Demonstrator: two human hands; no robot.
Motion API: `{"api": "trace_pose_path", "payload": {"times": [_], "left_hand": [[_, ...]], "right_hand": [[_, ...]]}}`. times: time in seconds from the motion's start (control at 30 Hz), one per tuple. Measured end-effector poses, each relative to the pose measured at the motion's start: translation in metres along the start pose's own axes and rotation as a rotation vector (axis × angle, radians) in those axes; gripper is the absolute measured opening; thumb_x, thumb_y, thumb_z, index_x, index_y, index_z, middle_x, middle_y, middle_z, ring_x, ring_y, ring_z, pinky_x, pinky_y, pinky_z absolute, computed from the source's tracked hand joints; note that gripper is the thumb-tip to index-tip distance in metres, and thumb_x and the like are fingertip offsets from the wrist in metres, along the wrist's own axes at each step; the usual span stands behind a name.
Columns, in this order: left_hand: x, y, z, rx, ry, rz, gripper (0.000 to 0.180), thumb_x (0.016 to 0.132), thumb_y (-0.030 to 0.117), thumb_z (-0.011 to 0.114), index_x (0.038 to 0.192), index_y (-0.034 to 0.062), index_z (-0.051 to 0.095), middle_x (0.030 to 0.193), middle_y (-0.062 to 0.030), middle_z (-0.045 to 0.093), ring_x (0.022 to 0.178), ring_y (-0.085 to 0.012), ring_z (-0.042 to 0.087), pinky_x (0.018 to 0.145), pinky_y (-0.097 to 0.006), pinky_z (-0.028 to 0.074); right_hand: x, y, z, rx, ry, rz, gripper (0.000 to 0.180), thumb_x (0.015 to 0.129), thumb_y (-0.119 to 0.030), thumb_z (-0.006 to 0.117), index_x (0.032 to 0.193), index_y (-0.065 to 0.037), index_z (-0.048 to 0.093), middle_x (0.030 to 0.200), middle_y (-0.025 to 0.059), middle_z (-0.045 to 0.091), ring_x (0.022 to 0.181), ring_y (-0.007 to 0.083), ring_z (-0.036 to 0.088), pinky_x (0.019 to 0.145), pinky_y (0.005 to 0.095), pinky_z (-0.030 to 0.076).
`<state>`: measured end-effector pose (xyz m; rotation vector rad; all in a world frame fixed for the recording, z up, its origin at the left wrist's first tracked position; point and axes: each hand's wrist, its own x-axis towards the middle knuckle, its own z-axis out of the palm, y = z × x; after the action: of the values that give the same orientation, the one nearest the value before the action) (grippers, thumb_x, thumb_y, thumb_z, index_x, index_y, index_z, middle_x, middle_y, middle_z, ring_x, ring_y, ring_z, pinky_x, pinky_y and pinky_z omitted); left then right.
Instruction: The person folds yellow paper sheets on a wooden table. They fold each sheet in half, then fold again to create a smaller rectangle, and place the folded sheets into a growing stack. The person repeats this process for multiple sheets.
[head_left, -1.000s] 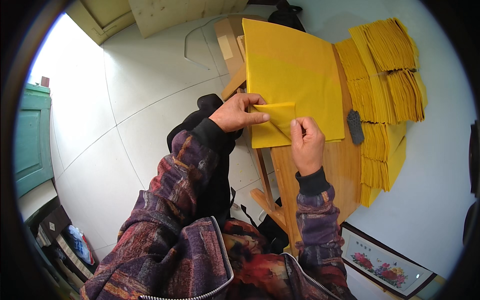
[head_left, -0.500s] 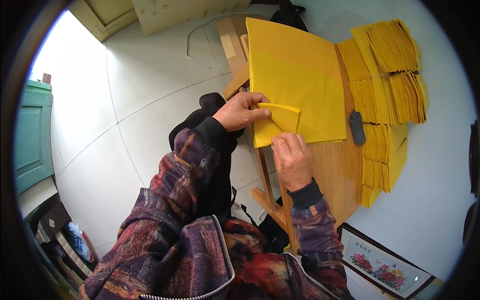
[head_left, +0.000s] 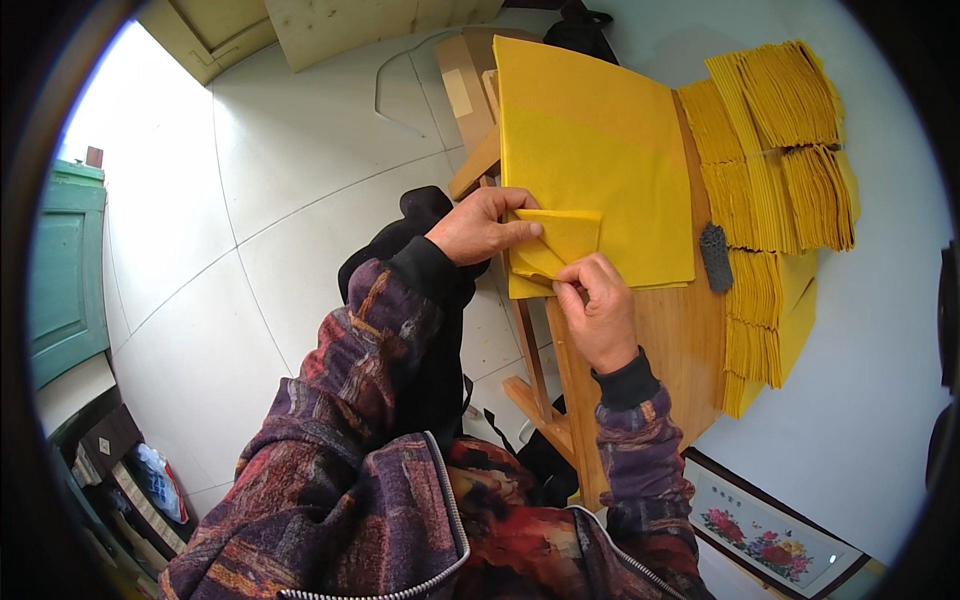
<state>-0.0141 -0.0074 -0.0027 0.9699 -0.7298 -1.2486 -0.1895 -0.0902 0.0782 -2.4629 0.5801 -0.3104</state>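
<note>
A stack of large yellow paper sheets (head_left: 600,140) lies on a round wooden table (head_left: 680,340). The near corner of the top sheet is turned over into a folded flap (head_left: 568,236). My left hand (head_left: 482,226) pinches the flap's left edge between thumb and fingers. My right hand (head_left: 600,305) grips the sheet's near edge just below the flap, fingers curled on the paper. Both hands are on the same sheet, a few centimetres apart.
Rows of folded yellow paper pieces (head_left: 775,130) cover the right side of the table. A small dark oblong object (head_left: 715,257) lies beside the sheets. A framed flower picture (head_left: 765,520) leans at lower right. Cardboard pieces (head_left: 465,85) lie on the white tiled floor.
My right hand slid back toward me from on top of the sheet to its near edge. The folded flap grew wider. My left hand kept its hold.
</note>
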Motion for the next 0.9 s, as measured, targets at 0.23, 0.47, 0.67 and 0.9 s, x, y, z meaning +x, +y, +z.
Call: {"api": "trace_pose_path", "payload": {"times": [0.23, 0.47, 0.67, 0.9], "left_hand": [[-0.002, 0.008, -0.004, -0.013, -0.031, -0.034, 0.019, 0.082, 0.011, 0.057, 0.097, -0.0013, 0.058, 0.086, -0.0013, 0.059, 0.082, -0.0074, 0.054, 0.075, -0.021, 0.042], [-0.002, 0.007, -0.001, 0.006, -0.026, 0.009, 0.02, 0.08, 0.007, 0.059, 0.097, -0.0021, 0.059, 0.085, -0.0013, 0.06, 0.08, -0.0079, 0.055, 0.075, -0.022, 0.044], [-0.001, 0.004, 0.001, -0.021, 0.025, -0.016, 0.016, 0.087, 0.011, 0.062, 0.096, -0.003, 0.062, 0.082, -0.0005, 0.061, 0.076, -0.0076, 0.056, 0.072, -0.021, 0.046], [0.0, 0.002, 0.001, -0.014, 0.024, -0.011, 0.019, 0.088, 0.013, 0.061, 0.097, -0.0038, 0.061, 0.083, -0.0015, 0.062, 0.076, -0.0076, 0.056, 0.071, -0.021, 0.047]], "right_hand": [[0.002, 0.0, -0.008, 0.224, -0.01, 0.174, 0.011, 0.078, 0.001, 0.064, 0.078, 0.0, 0.053, 0.075, 0.0086, 0.053, 0.061, 0.0172, 0.054, 0.056, 0.0277, 0.044], [0.001, 0.001, -0.004, 0.277, 0.008, 0.205, 0.014, 0.077, 0.001, 0.065, 0.08, 0.0, 0.051, 0.073, 0.0077, 0.051, 0.06, 0.0167, 0.052, 0.056, 0.0264, 0.043], [-0.003, -0.002, 0.001, -0.02, 0.17, 0.043, 0.032, 0.072, 0.0, 0.071, 0.101, -0.005, 0.058, 0.105, 0.011, 0.051, 0.088, 0.0269, 0.054, 0.074, 0.0341, 0.048], [-0.003, -0.003, 0.002, -0.325, 0.115, -0.24, 0.024, 0.07, 0.002, 0.069, 0.092, -0.006, 0.065, 0.13, 0.0151, 0.044, 0.12, 0.0347, 0.04, 0.099, 0.0411, 0.036]]}}
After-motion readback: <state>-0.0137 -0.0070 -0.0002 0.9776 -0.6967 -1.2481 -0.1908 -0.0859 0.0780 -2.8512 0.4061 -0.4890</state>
